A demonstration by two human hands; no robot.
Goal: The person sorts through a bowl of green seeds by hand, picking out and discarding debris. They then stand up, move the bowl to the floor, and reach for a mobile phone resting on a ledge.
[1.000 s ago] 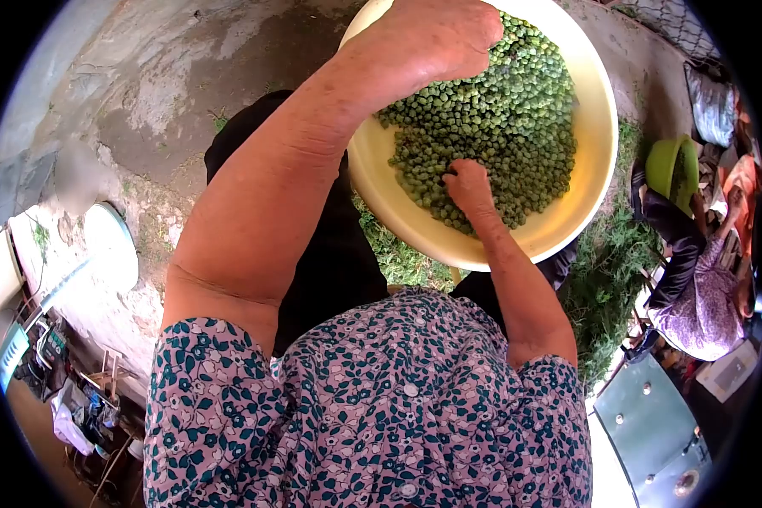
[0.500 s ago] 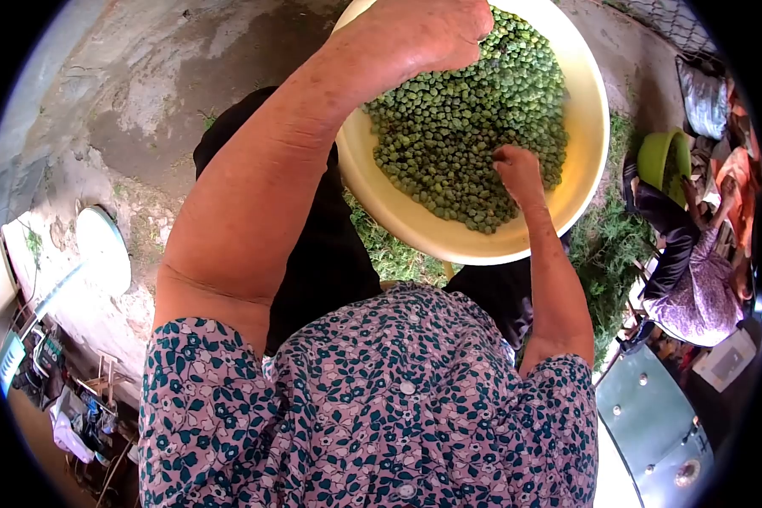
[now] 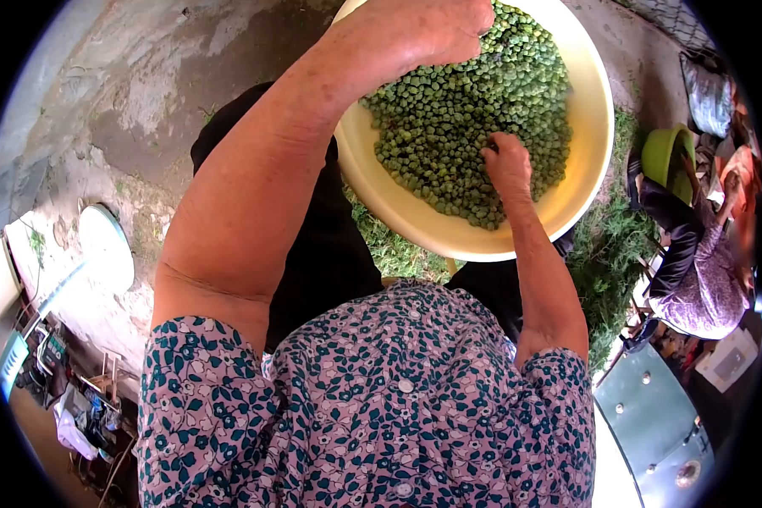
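A pale yellow basin [image 3: 591,161] holds a heap of small round green fruits [image 3: 449,127]. At the top of the view my left hand [image 3: 455,32] is closed above the upper part of the heap, its fingertips mostly hidden. Lower down, my right hand [image 3: 510,165] touches the fruits with thumb and fingers curled together. Whatever is between the fingers of either hand is too small or hidden to make out.
My knees in dark trousers lie under the basin. At right another person [image 3: 707,279] sits by a green tub [image 3: 659,157]. A blue-green panel [image 3: 652,423] stands lower right. A round white disc [image 3: 106,248] is at left.
My right hand has shifted a little up and to the left over the fruits, with its fingers turned. My left hand has hardly moved.
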